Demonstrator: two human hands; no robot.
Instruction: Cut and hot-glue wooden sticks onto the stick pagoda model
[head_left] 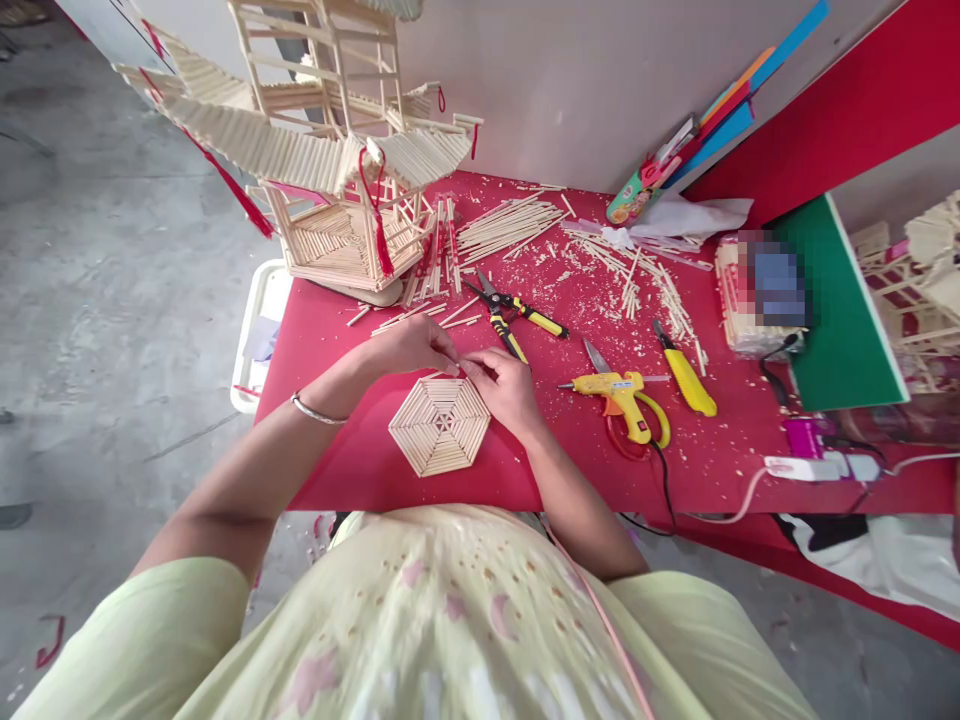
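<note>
A hexagonal panel of thin wooden sticks (441, 428), laid in rings round a small centre, lies flat on the red tabletop in front of me. At its far edge my left hand (412, 345) has its fingers pinched together. My right hand (504, 388) is closed the same way beside it, fingertips almost meeting the left ones. Between them they grip a thin wooden stick (433, 375) along that edge; the fingers hide most of it. Just beyond the hands lie yellow-and-black cutters (517, 310) with their handles apart.
A tall stick-built pagoda (337, 220) with red tassels stands at the back left. Loose sticks (510, 225) and crumbs cover the back. On the right lie a yellow glue gun (619, 390) over scissors, a utility knife (686, 370) and a power strip (821, 467) with cords.
</note>
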